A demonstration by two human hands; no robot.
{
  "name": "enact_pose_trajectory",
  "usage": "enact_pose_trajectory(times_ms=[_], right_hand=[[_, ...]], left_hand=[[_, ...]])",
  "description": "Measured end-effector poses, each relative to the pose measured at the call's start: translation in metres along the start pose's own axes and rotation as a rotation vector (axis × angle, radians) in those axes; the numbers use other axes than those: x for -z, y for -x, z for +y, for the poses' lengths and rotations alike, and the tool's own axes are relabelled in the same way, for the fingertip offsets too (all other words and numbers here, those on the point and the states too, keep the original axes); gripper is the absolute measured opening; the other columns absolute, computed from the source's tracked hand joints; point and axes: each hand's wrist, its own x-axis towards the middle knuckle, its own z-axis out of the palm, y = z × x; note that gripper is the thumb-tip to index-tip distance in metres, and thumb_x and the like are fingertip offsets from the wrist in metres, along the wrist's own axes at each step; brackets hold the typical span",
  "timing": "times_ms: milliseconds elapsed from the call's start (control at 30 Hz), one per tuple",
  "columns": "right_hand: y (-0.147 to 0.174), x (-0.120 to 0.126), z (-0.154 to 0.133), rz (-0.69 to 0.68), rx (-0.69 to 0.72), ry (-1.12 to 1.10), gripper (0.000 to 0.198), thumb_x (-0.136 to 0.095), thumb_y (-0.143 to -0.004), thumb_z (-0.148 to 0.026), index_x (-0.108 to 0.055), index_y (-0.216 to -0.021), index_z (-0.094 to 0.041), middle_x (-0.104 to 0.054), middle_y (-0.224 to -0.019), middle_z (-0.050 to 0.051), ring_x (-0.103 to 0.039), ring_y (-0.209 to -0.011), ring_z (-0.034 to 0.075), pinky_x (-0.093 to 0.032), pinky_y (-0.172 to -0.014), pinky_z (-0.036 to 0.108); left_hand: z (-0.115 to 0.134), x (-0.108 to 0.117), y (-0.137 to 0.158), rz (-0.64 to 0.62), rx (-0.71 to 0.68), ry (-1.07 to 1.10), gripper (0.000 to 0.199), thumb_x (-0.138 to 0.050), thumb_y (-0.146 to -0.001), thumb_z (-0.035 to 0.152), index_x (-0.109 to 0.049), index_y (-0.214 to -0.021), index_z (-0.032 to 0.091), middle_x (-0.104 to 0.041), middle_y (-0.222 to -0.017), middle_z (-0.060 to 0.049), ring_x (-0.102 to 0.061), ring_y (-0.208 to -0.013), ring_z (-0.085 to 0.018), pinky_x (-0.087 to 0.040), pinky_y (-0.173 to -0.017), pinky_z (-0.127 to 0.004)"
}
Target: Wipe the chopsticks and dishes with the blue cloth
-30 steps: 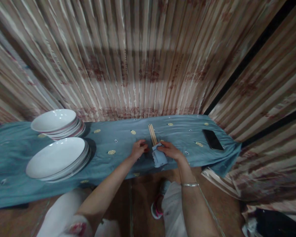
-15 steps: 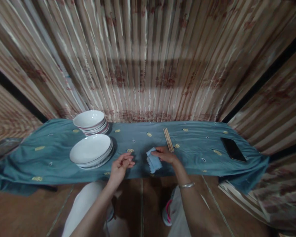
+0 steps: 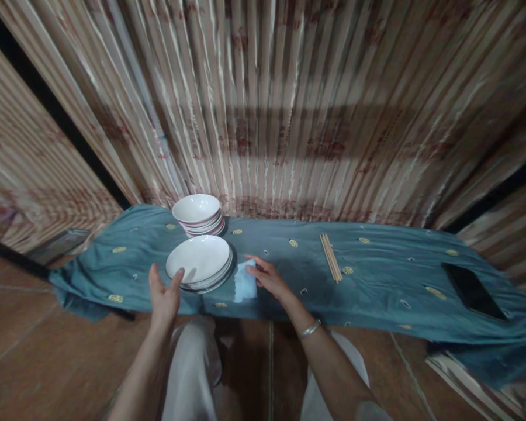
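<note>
A table (image 3: 377, 286) spread with blue-green fabric carries a stack of white plates (image 3: 198, 257) near its front edge, with a stack of bowls (image 3: 197, 209) just behind. The left hand (image 3: 165, 295) has thumb and fingers spread apart at the plates' near left rim; whether it touches is unclear. The right hand (image 3: 266, 276) is clamped on a light blue cloth (image 3: 245, 284), just right of the plates. The step looks like reaching for the top plate; the next move calls for a rim grip by the left fingers.

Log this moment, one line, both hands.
left hand: open, beside plate stack | right hand: holding blue cloth | chopsticks: on tablecloth
</note>
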Motion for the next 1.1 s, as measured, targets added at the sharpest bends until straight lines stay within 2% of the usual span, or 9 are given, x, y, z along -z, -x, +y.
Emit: enact_pose_trajectory(times_ms=[67,133,267,400,567,800,1000,1100], right_hand=[[-0.003,-0.011,-0.004,-0.037,0.012,0.003,0.060,-0.063,-0.075,-0.040,-0.049,-0.131,-0.025,-0.047,-0.064,-0.006,-0.038,-0.053,0.007,-0.032,-0.049,0.018],[-0.007,-0.020,-0.006,-0.069,0.007,0.012,0.064,-0.061,-0.076,-0.036,-0.043,-0.137,-0.023,-0.042,-0.058,-0.007,-0.036,-0.050,0.007,-0.030,-0.047,0.019],[-0.016,-0.034,-0.005,-0.124,0.015,0.010,0.068,-0.059,-0.077,-0.030,-0.038,-0.140,-0.021,-0.043,-0.057,-0.007,-0.035,-0.048,0.007,-0.028,-0.046,0.019],[-0.024,-0.037,0.001,-0.127,0.094,0.118,0.067,-0.057,-0.078,-0.028,-0.036,-0.141,-0.021,-0.040,-0.053,-0.009,-0.032,-0.046,0.007,-0.026,-0.045,0.019],[-0.023,-0.037,-0.001,-0.088,0.155,0.271,0.065,-0.056,-0.079,-0.025,-0.038,-0.141,-0.020,-0.039,-0.050,-0.009,-0.033,-0.045,0.007,-0.026,-0.045,0.019],[-0.024,-0.038,0.000,-0.109,0.123,0.149,0.066,-0.056,-0.077,-0.025,-0.038,-0.140,-0.021,-0.040,-0.052,-0.009,-0.032,-0.045,0.007,-0.025,-0.045,0.019],[-0.019,-0.039,-0.007,-0.122,0.017,-0.044,0.066,-0.059,-0.074,-0.029,-0.042,-0.138,-0.026,-0.047,-0.060,-0.007,-0.038,-0.050,0.008,-0.030,-0.048,0.019],[-0.014,-0.039,-0.012,-0.126,0.025,-0.121,0.064,-0.059,-0.074,-0.030,-0.044,-0.136,-0.028,-0.047,-0.061,-0.007,-0.036,-0.049,0.007,-0.030,-0.047,0.019]], left_hand=[[0.001,-0.005,-0.003,-0.014,0.141,0.044,0.089,-0.068,-0.069,0.043,-0.029,-0.142,0.010,-0.026,-0.151,-0.019,-0.024,-0.139,-0.030,-0.016,-0.114,-0.043],[0.003,-0.010,-0.002,-0.031,0.197,0.112,0.088,-0.068,-0.069,0.039,-0.029,-0.143,0.011,-0.031,-0.149,-0.017,-0.030,-0.136,-0.029,-0.020,-0.113,-0.041],[-0.001,-0.013,-0.002,-0.012,0.188,0.186,0.083,-0.068,-0.067,0.032,-0.033,-0.141,0.015,-0.038,-0.146,-0.014,-0.035,-0.133,-0.029,-0.024,-0.112,-0.042],[-0.010,-0.010,-0.006,-0.079,0.157,0.210,0.075,-0.065,-0.067,0.028,-0.039,-0.137,0.018,-0.047,-0.139,-0.010,-0.039,-0.131,-0.028,-0.025,-0.111,-0.044],[-0.013,-0.009,-0.005,-0.025,0.168,0.177,0.081,-0.064,-0.063,0.024,-0.037,-0.139,0.016,-0.038,-0.147,-0.011,-0.032,-0.135,-0.028,-0.020,-0.113,-0.041],[0.003,-0.011,0.001,-0.020,0.163,0.249,0.084,-0.061,-0.062,0.021,-0.034,-0.141,0.015,-0.037,-0.147,-0.010,-0.034,-0.134,-0.027,-0.025,-0.111,-0.038],[0.010,-0.013,0.002,-0.037,0.073,0.284,0.085,-0.060,-0.062,0.018,-0.032,-0.142,0.016,-0.037,-0.147,-0.009,-0.033,-0.135,-0.026,-0.023,-0.112,-0.038],[0.009,-0.013,0.003,-0.040,0.045,0.283,0.084,-0.060,-0.064,0.018,-0.030,-0.143,0.017,-0.035,-0.148,-0.010,-0.032,-0.135,-0.026,-0.023,-0.112,-0.037]])
